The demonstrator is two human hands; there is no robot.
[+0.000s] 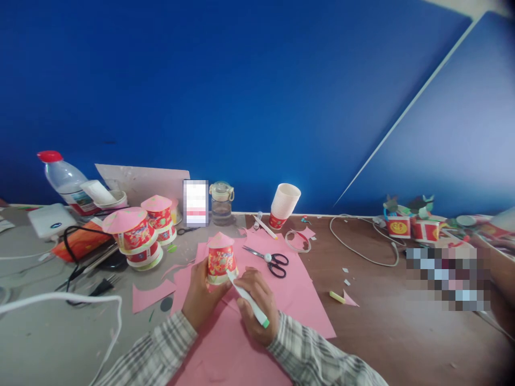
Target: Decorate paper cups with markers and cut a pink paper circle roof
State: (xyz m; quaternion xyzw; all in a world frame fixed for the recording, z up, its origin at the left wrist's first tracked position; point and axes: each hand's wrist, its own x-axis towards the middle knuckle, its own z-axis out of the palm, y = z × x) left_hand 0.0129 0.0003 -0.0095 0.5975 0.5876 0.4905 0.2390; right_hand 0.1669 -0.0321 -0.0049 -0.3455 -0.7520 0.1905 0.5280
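Note:
My left hand (200,296) is wrapped round a red patterned paper cup (220,261) that stands upside down with a pink paper cone on top. My right hand (257,306) grips a white glue stick with a green end (249,300), its tip against the cup's lower rim. Both rest over a pink paper sheet (249,343) on the table. Black-handled scissors (270,259) lie just beyond my right hand.
Several finished cone-topped cups (139,233) stand at left, near a water bottle (66,182), a glass jar (221,202) and cables (80,300). A white paper cup (284,205) leans at centre back. More red cups (410,228) and a white cord (362,241) are at right.

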